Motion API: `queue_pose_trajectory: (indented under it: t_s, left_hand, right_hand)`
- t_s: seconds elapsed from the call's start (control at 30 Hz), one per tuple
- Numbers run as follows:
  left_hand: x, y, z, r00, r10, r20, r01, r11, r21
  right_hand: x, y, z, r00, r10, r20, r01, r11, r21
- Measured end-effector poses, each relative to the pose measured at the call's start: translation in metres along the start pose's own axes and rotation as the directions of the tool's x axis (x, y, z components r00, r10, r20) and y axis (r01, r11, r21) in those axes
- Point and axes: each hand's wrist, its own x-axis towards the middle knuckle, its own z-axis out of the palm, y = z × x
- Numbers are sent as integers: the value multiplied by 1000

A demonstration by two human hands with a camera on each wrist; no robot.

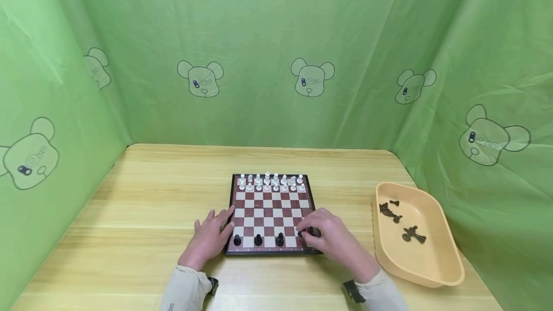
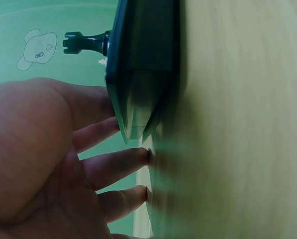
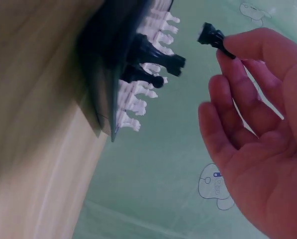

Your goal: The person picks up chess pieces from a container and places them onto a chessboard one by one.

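Observation:
A chessboard (image 1: 268, 212) with maroon and white squares lies on the table. My left hand (image 1: 209, 236) rests at its left edge, thumb and index finger against the frame, other fingers spread on the tabletop. Between thumb and index finger, my right hand (image 1: 330, 235) pinches a small black chess piece (image 3: 214, 37), held off the board in the right wrist view; my grip covers part of it. Along the near row stand a black rook (image 2: 83, 43), a rounder black piece (image 1: 258, 240) and a taller black piece (image 1: 280, 239). Two black pieces (image 3: 160, 59) also show near the right corner.
White chess pieces (image 1: 275, 181) fill the two far rows. Right of the board, a peach plastic tray (image 1: 425, 263) holds several loose black pieces (image 1: 414, 234). Green curtains (image 1: 259, 28) with bear-head drawings enclose the wooden table (image 1: 142, 215) at the back and sides.

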Motion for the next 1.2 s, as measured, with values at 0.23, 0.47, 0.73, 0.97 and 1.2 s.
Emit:
queue_pose_trajectory:
  t_s: [0.23, 0.47, 0.73, 0.97, 1.2]
  left_hand:
    - [1, 0, 0, 1000, 3, -3, -3, 1000, 4]
    - [1, 0, -1, 1000, 2, -3, -2, 1000, 1]
    - [1, 0, -2, 1000, -6, 0, 6, 1000, 0]
    - [2, 0, -1, 1000, -12, 3, 12, 1000, 0]
    - [2, 0, 1, 1000, -8, 3, 8, 1000, -3]
  right_hand:
    - [-2, 2, 3, 996, 48, 70, -49, 999, 9]
    - [-4, 6, 8, 996, 31, 80, -32, 999, 14]
    - [-5, 8, 13, 995, 47, 87, -48, 999, 9]
    - [-5, 8, 13, 989, 92, 114, -93, 996, 5]
    - [-6, 7, 11, 986, 116, 121, -119, 993, 20]
